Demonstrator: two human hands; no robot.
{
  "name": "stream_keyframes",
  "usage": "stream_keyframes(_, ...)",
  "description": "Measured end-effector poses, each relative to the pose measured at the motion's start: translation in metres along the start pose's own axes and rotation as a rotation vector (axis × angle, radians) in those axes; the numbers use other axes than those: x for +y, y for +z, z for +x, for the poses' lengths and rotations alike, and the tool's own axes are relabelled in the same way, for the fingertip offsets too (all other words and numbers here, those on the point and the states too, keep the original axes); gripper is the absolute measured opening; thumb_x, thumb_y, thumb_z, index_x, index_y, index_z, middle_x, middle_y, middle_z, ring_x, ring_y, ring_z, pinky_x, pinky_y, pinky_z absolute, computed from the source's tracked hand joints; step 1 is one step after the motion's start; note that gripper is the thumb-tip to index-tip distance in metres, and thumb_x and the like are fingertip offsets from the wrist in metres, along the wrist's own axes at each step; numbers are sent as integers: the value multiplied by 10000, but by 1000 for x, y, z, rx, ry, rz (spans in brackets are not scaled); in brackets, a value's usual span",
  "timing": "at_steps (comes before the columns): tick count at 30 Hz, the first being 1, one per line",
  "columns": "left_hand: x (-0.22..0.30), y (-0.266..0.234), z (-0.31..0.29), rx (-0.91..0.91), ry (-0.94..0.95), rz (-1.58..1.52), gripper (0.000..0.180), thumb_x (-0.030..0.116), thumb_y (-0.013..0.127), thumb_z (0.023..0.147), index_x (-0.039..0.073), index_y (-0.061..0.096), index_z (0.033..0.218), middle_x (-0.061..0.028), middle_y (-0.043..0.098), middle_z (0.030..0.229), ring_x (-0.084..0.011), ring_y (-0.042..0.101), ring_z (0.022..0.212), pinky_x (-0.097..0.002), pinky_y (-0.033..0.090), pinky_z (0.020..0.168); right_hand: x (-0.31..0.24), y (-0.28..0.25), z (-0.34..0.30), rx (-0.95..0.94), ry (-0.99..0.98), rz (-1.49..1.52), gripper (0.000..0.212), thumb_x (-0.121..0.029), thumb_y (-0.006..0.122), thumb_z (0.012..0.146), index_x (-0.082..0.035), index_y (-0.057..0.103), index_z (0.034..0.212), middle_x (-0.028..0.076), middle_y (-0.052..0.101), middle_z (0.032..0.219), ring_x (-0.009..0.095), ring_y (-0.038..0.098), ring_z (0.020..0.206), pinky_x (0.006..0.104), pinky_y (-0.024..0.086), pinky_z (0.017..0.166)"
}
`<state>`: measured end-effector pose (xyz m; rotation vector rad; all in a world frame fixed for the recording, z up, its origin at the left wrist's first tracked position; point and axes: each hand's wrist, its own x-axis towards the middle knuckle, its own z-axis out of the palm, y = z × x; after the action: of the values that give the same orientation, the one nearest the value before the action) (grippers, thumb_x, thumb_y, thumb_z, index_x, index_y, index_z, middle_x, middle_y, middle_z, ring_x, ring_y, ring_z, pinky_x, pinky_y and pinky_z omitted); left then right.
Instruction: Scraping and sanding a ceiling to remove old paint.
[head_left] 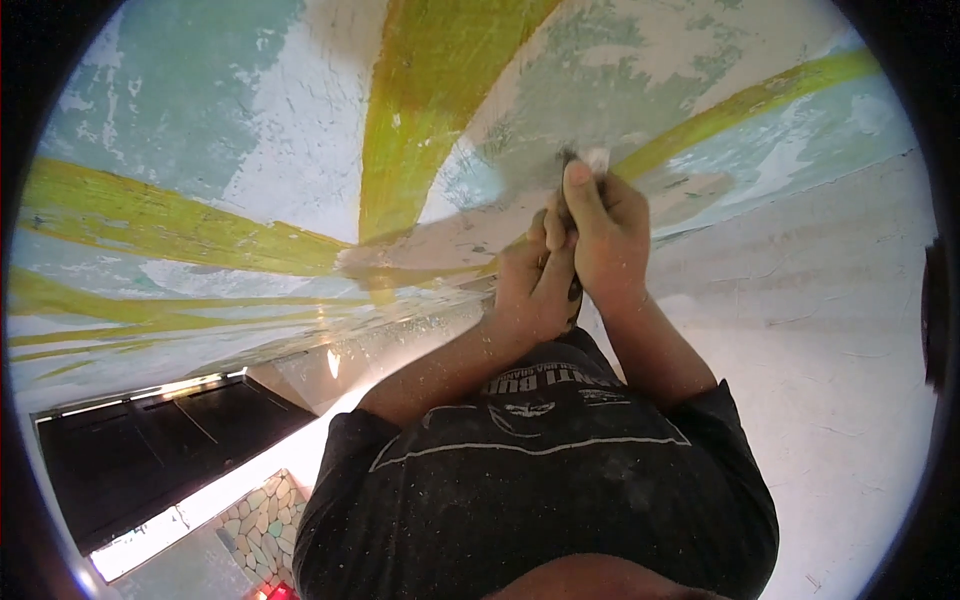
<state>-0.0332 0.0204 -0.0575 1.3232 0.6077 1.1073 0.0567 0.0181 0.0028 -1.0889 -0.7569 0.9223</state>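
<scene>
Both of my hands are closed one above the other around a slim hand tool [574, 292], mostly hidden by my fingers. A yellow-and-black bit of it shows below my grip, and a small dark tip emerges above. My right hand [612, 235] is the upper one, its thumb pressed along the tool near the tip. Lower and to the left, my left hand [532, 287] wraps the handle. The tip is at a painted wall [560, 90] with worn pale green and white patches and yellow-green bands; whether it touches cannot be made out.
A plain whitish wall [800, 350] with fine cracks adjoins the painted surface on the right. At lower left are a dark panelled door or shutter [170, 435] beside bright light, a patch of pebble mosaic [265, 525] and something red [278, 592].
</scene>
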Motion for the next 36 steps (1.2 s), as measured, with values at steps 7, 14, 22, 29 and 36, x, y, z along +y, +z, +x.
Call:
stream_keyframes(7, -14, -3, -6, 16, 105, 168, 240, 107, 466, 981, -68, 598, 884, -152, 592, 901, -194, 593, 849, -340, 460, 705, 17, -6, -9, 22, 60, -36, 460, -339, 580, 983, -16, 495, 667, 31, 513, 572, 119, 527, 497, 273, 432, 488)
stream_keyframes(14, -9, -6, -2, -29, 87, 96, 205, 96, 490, 962, -63, 613, 921, -141, 599, 921, -207, 583, 854, -338, 459, 742, 3, -5, -4, -55, -2, -13, 422, -328, 555, 997, -12, 519, 719, 32, 532, 597, 122, 534, 508, 268, 437, 508)
stream_keyframes(22, 1, -26, -13, -75, -221, -199, 201, 122, 622, 927, -15, 589, 1070, -60, 614, 968, -150, 580, 853, -299, 476, 739, 51, -54, -17, -197, -275, -162, 290, -254, 458, 1029, 16, 565, 1032, 87, 596, 936, 142, 575, 835, 287, 467, 715)
stream_keyframes(29, 19, -15, -9, -6, -140, -84, 470, 10, 775, 766, 25, 495, 1143, -36, 580, 964, -102, 583, 859, -263, 496, 738, 80, -75, -29, -461, -132, -207, 375, -291, 479, 1018, -2, 461, 1256, 132, 557, 1111, 203, 559, 990, 340, 447, 885)
stream_keyframes(36, 4, -5, -3, 136, 159, 110, 447, -119, 626, 755, 42, 415, 1115, -86, 520, 972, -128, 559, 781, -264, 491, 646, 81, -75, -24, -602, 120, -57, 421, -352, 327, 1062, -21, 436, 1297, 100, 539, 1158, 171, 497, 1089, 317, 390, 960)
